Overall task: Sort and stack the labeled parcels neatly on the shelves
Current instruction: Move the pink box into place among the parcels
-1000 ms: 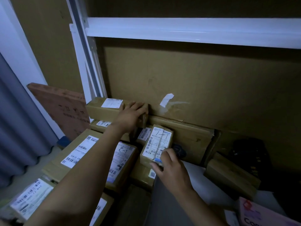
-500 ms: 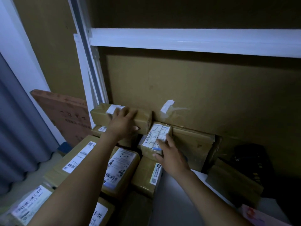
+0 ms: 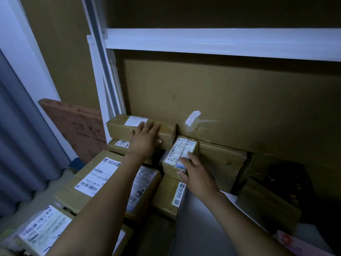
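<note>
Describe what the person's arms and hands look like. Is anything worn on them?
The left forearm and right forearm are bare to the picture's edge, with no sleeve in view. The left hand and right hand wear no gloves. I see no watch, ring or bracelet, though the light is dim.

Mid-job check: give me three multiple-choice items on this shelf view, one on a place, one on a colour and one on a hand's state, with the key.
1. The small parcel marked 1-1 lies:
A) on top of the long box
B) right of the long box
C) left of the long box

2. The tape scrap on the cardboard back panel is:
A) red
B) black
C) white

3. The left hand is:
A) flat on the long box, fingers straight
B) clenched in a fist
C) gripping the small parcel

Key:
1. B, it sits by the box's right end, under the right hand.
2. C, it shows white against the brown panel.
3. A, the palm and straight fingers lie on the box.
</note>
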